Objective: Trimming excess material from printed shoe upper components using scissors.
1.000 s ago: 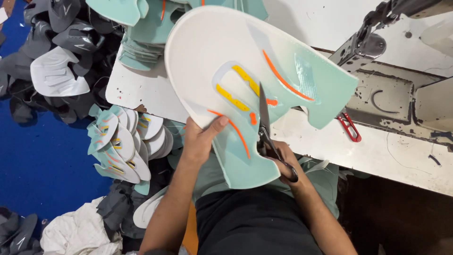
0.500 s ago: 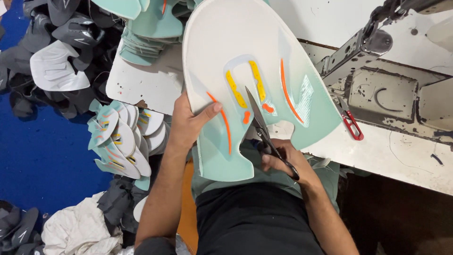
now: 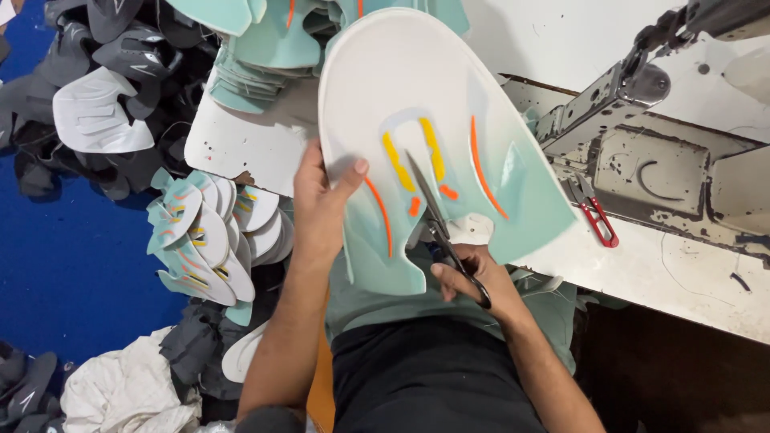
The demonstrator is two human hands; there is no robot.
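A shoe upper panel (image 3: 425, 104) lies over the tabletop (image 3: 642, 265), sewing machine (image 3: 674, 152) to its right, stacked panels (image 3: 208, 240) to its left, scissors (image 3: 445, 232) on it

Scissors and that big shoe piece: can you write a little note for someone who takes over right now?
Left hand: grips the left edge of the white-and-mint shoe piece, thumb on its face, holding it up over the lap.
Right hand: holds the scissors, blades pointing up over the piece's middle notch, beside the yellow and orange stripes.
Nearby: a stack of matching pieces to the left, the sewing machine on the table to the right, red-handled snips beside it.
Done or left: can't tell how much is trimmed.
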